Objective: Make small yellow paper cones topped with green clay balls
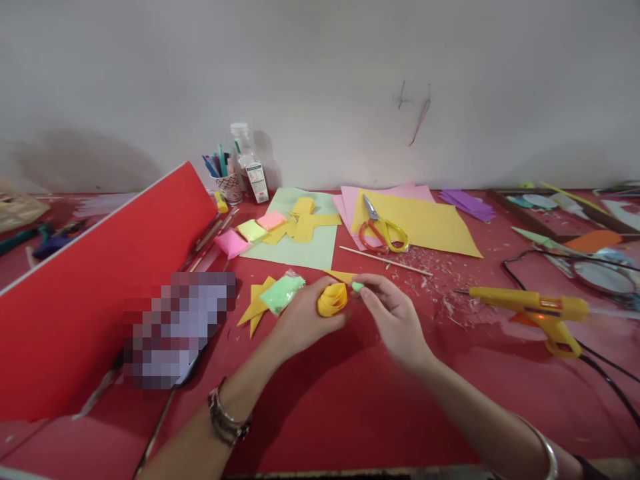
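Your left hand [307, 320] clamps fingers round a yellow roll [332, 300]; your right hand [394, 312] pinches a green lump [357, 287]. Room between your forearms [463, 405]: red table [325, 413], down to near edge.

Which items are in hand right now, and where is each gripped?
Left hand: a flower-like yellow paper roll, held around its outer side. Right hand: a small light-green lump, pinched at its right end.

open near tabletop [325, 417], glue gun [550, 308] blocking right
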{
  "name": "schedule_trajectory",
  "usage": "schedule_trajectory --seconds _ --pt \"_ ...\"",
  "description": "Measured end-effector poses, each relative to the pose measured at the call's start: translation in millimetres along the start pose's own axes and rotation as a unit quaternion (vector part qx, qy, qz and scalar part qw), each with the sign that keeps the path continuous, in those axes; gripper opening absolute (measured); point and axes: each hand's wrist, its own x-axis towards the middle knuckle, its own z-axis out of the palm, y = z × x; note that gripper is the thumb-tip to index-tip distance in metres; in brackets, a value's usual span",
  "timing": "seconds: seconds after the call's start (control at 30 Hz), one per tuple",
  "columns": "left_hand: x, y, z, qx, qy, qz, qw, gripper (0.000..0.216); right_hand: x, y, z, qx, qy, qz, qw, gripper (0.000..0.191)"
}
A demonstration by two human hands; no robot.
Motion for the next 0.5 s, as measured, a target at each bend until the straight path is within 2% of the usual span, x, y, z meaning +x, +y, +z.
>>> schedule_trajectory --seconds 0.17,0.4,0.5 --pt "0 0 -2 0.057 0.012 -0.002 0.998 0.019 0 1 -1 -0.014 -0.002 -0.013 1.000 0.017" --pt "-5 7 -14 0.116 0.055 0.014 0.992 0.008 0 2 1 -0.032 -0.005 -0.006 0.999 0.021" --pt "-4 7 -13 0.177 0.034 -0.012 0.984 0.008 0 2 1 -0.017 -0.003 -0.011 1.000 0.021"
